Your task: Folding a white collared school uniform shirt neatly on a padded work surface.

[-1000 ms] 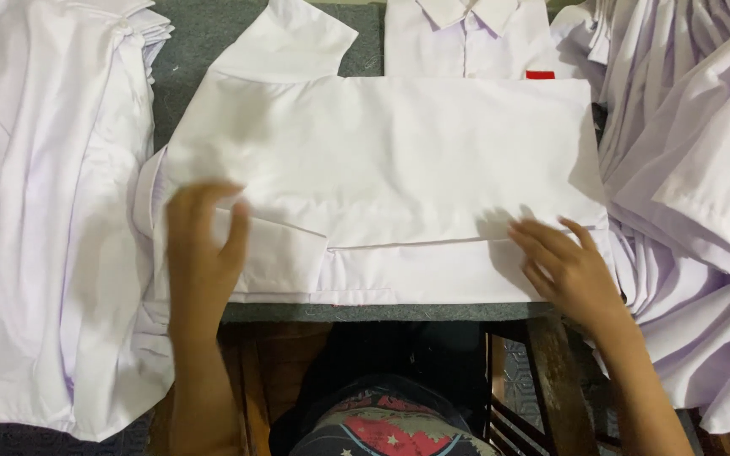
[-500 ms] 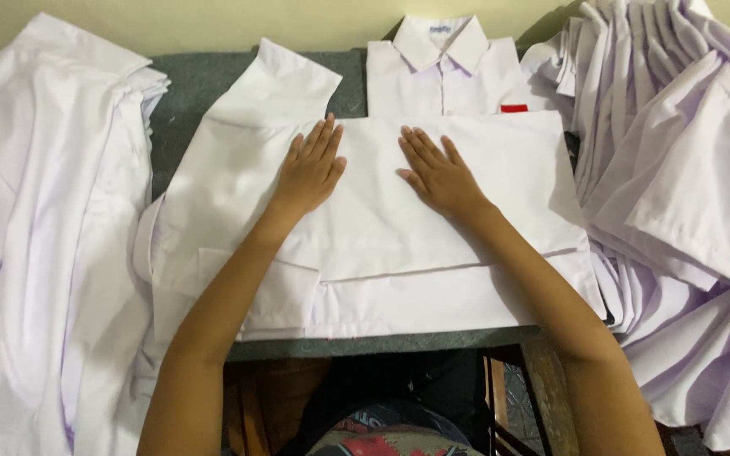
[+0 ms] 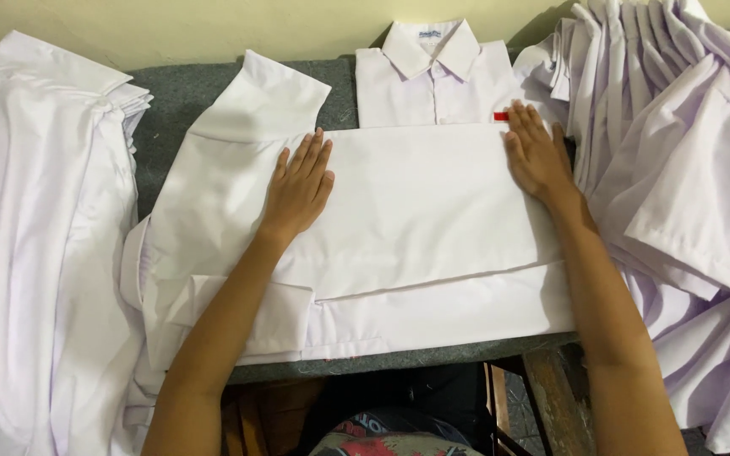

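A person presses two bare hands flat on one white shirt [image 3: 416, 211] spread across a grey-topped bench [image 3: 187, 101]. The left hand [image 3: 300, 187] lies palm-down on the folded panel near the shirt's left side, fingers [image 3: 306, 156] straight and slightly apart, clamped on nothing. The right hand [image 3: 536, 154] rests palm-down at the panel's right edge, fingers together and extended, just beside a small red tag [image 3: 501, 116] on the shirt's chest. The shirt lies face up with its collar [image 3: 431, 46] toward the wall, its lower part folded up over the front, and one short sleeve [image 3: 259, 97] spread out at upper left. Two heaps of white shirts flank it: one pile [image 3: 35, 253] draped over the bench's left end, another pile [image 3: 678, 169] fanned in overlapping layers at the right, touching the right forearm; how many shirts are in each heap cannot be counted. Below the bench edge, one wooden leg [image 3: 551, 405] shows beside the person's patterned lap.
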